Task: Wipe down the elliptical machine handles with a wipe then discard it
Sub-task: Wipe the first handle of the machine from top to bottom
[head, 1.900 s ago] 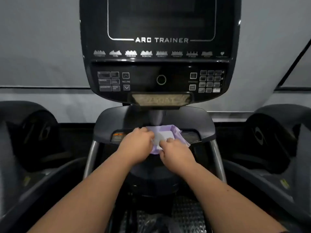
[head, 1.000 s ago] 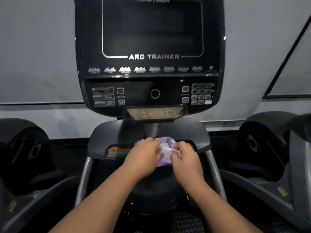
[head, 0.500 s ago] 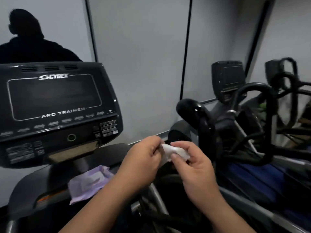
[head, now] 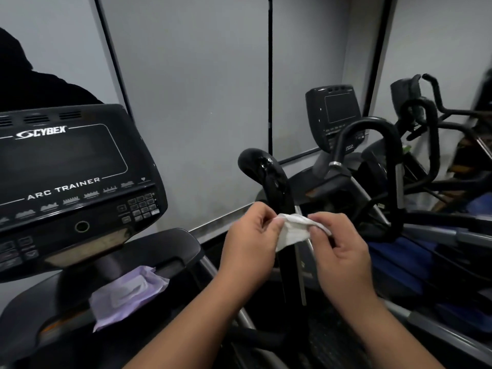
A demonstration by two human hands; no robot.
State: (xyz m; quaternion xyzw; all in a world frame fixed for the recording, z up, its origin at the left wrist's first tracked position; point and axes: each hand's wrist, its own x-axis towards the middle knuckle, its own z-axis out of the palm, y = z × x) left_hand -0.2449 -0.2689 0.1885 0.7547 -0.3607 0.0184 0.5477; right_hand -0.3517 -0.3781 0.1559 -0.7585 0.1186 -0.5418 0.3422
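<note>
The wipe is white. The wipe packet is pale lilac with a white flap. The console is black with white lettering. The handle is glossy black. The wall panels are grey, with black dividing strips.

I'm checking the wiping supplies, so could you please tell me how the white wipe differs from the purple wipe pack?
The white wipe is held up between the left hand and right hand; the purple wipe pack lies untouched on the machine's shelf. The wipe is crumpled and looks smaller; the pack lies flat and looks larger. Both are soft and pale.
</note>
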